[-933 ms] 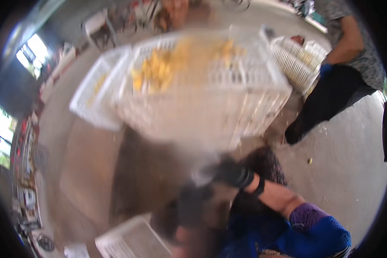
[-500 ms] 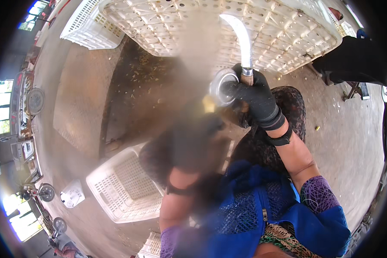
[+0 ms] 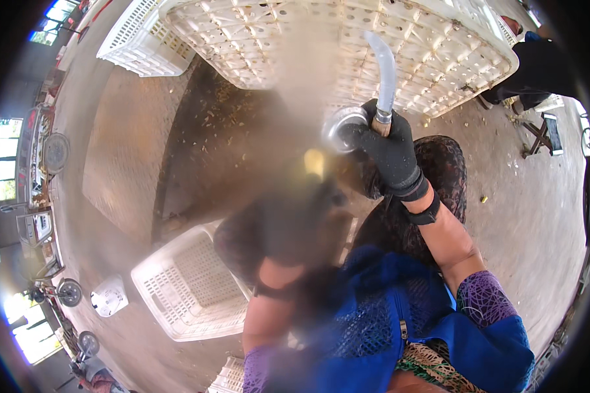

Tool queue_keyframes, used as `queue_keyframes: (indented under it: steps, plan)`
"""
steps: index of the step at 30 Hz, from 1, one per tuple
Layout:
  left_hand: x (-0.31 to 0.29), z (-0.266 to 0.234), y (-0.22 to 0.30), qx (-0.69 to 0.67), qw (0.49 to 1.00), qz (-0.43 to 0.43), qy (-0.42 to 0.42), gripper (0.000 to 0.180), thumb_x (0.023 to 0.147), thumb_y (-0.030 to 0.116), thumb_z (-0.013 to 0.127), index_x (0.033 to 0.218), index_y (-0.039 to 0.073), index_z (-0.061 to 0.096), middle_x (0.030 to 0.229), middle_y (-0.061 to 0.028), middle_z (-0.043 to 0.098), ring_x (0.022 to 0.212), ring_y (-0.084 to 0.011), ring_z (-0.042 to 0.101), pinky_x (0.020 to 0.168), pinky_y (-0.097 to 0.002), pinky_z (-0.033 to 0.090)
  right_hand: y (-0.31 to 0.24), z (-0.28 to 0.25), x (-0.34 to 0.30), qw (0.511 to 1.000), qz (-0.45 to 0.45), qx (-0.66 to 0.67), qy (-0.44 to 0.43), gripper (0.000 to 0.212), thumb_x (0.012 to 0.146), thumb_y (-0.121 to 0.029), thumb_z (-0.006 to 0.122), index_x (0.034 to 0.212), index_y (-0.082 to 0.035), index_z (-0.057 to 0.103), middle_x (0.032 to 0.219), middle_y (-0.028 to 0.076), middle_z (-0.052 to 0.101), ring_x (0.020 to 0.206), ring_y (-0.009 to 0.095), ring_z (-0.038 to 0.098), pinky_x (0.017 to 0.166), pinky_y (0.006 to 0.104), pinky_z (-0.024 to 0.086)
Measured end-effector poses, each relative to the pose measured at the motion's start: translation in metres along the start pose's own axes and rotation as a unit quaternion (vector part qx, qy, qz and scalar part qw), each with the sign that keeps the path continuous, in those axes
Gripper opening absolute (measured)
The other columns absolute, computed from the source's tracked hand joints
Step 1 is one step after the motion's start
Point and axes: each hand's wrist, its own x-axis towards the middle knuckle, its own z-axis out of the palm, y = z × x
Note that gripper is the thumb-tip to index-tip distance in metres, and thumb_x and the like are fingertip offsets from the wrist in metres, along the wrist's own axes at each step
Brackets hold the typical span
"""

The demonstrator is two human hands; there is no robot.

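Observation:
My right hand [image 3: 390, 154], in a black glove, is closed around the wooden handle of a curved knife [image 3: 386, 75]. The blade points up and away from me. At the thumb side of this hand is a shiny round metal piece [image 3: 345, 124], like a ring or small cup; its exact kind is unclear. My left hand [image 3: 298, 219], also dark-gloved, lies under a blurred smear in the view. A small yellow piece [image 3: 314, 162] shows at its fingertips and appears gripped there, between the two hands. The left fingers themselves are hard to make out.
A large white plastic crate [image 3: 426, 49] stands just ahead, bottom toward me, with another white crate [image 3: 152, 39] at its left. A white basket [image 3: 190, 281] sits by my left knee. A brown board [image 3: 128, 144], a folding stool [image 3: 541, 136] and a dark-trousered person [image 3: 537, 72] are around.
My right hand has shifted slightly to the right, and the knife has tilted with its tip lower and farther right. The yellow piece shows more fully. The person at right has moved, uncovering the stool.

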Motion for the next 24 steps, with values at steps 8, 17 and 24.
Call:
queue_keyframes:
  steps: [8, 17, 24]
  plan:
    - [0.002, -0.006, -0.006, -0.023, 0.999, -0.015, 0.039, 0.030, 0.074, 0.029, 0.068, 0.097, 0.011, 0.063, 0.090, -0.0120, 0.063, 0.079, -0.0321, 0.061, 0.071, -0.0429, 0.048, -0.009, -0.004, -0.002, 0.972, -0.138, -0.192, -0.008, 0.016, 0.083, -0.009, 0.073, 0.093, -0.003, 0.064, 0.080, 0.007, 0.067, 0.061, 0.019, 0.063, 0.057, 0.0307, 0.050]
    - [-0.004, 0.000, -0.015, -0.025, 0.998, -0.049, 0.005, 0.029, 0.074, 0.024, 0.066, 0.098, 0.007, 0.062, 0.090, -0.0102, 0.063, 0.089, -0.0276, 0.061, 0.079, -0.0376, 0.048, 0.024, 0.010, -0.016, 0.940, -0.176, -0.285, -0.067, 0.030, 0.067, -0.014, 0.074, 0.096, -0.019, 0.069, 0.088, 0.002, 0.063, 0.078, 0.026, 0.062, 0.061, 0.0372, 0.050]
    - [-0.003, -0.007, -0.006, -0.081, 0.995, -0.031, 0.045, 0.015, 0.073, 0.006, 0.065, 0.087, 0.003, 0.062, 0.082, -0.0123, 0.060, 0.078, -0.0343, 0.057, 0.070, -0.0403, 0.047, 0.026, 0.009, -0.017, 0.937, -0.184, -0.277, -0.105, 0.032, 0.065, -0.013, 0.074, 0.096, -0.019, 0.068, 0.089, 0.002, 0.063, 0.075, 0.028, 0.062, 0.060, 0.0378, 0.049]
